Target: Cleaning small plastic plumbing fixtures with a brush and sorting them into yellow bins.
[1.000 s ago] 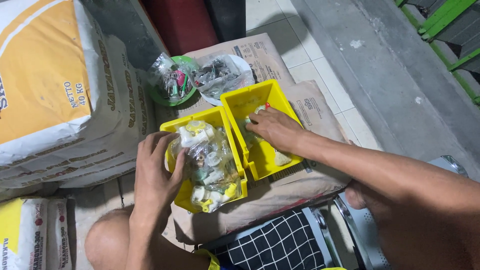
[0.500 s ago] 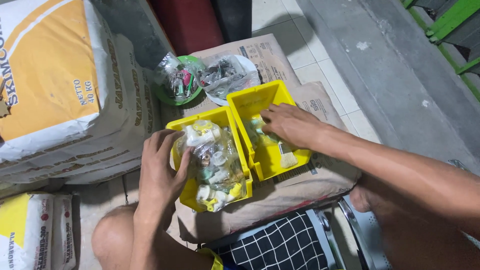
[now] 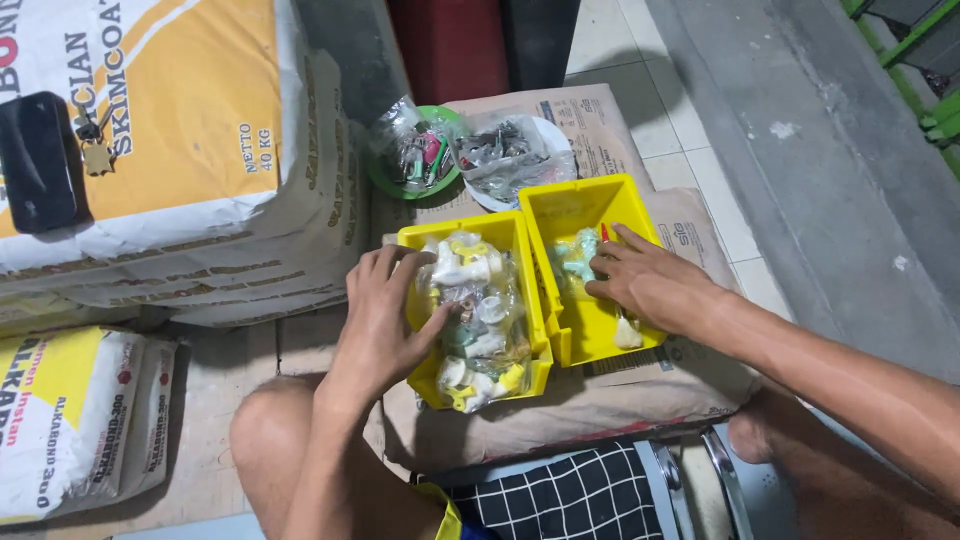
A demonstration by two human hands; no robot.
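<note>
Two yellow plastic bins stand side by side on a brown paper sack (image 3: pixel 600 400). The left bin (image 3: pixel 480 233) is filled with a clear bag of small white and yellow parts (image 3: pixel 480 310). My left hand (image 3: pixel 385 320) rests on that bin's left rim, thumb touching the bag. The right bin (image 3: pixel 580 205) holds a few pale green and white pieces (image 3: pixel 575 262). My right hand (image 3: pixel 650 285) reaches into it, fingertips on those pieces; whether it grips one cannot be told.
Behind the bins sit a green bowl (image 3: pixel 400 185) and a white bowl (image 3: pixel 550 140), each with a clear bag of small hardware. Large stacked cement sacks (image 3: pixel 180 180) fill the left; a black phone (image 3: pixel 38 160) and keys lie on top. My knee (image 3: pixel 270 430) is below.
The view has shifted slightly. My left hand slid lower along the left bin's rim, and my right hand moved a little deeper into the right bin.
</note>
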